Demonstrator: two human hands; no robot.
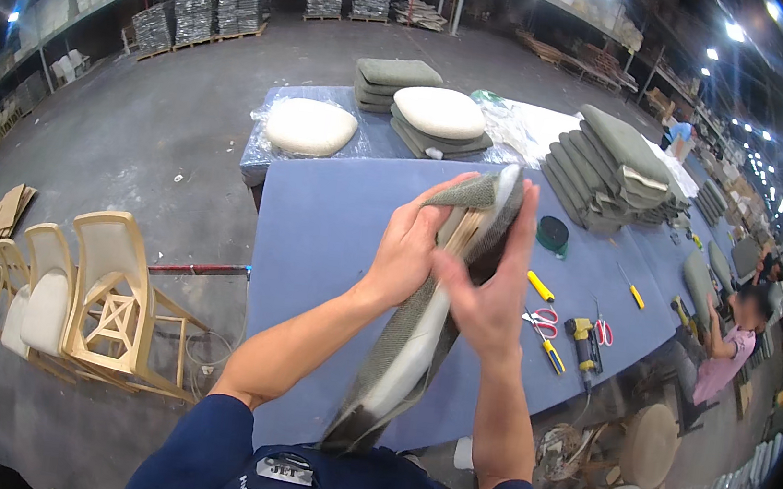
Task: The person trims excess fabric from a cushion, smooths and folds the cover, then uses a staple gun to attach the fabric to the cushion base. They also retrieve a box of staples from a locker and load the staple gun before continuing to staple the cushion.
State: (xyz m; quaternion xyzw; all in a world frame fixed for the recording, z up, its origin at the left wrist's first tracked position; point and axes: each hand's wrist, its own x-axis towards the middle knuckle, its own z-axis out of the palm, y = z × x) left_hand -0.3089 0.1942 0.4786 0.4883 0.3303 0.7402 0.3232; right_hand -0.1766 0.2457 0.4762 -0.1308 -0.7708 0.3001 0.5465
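Observation:
I hold a chair seat cushion [410, 355] on edge above the table, its lower end against my body. Grey-green fabric hangs along both sides, with white padding and a strip of bare wood between. My left hand [404, 251] grips the fabric flap near the top, fingers bent over it. On the other side my right hand [491, 299] presses along the cushion, fingers stretched upward and thumb across the open edge. The thumb is slightly blurred. The cushion's underside and some of my fingertips are hidden.
The blue padded table [315, 236] bears stacked green cushions [604, 162], white pads [311, 127], a tape roll [553, 234], scissors [542, 322], screwdrivers [553, 356] and a yellow power tool [581, 343]. Wooden chairs [112, 280] stand at left. A person in pink [725, 355] works at right.

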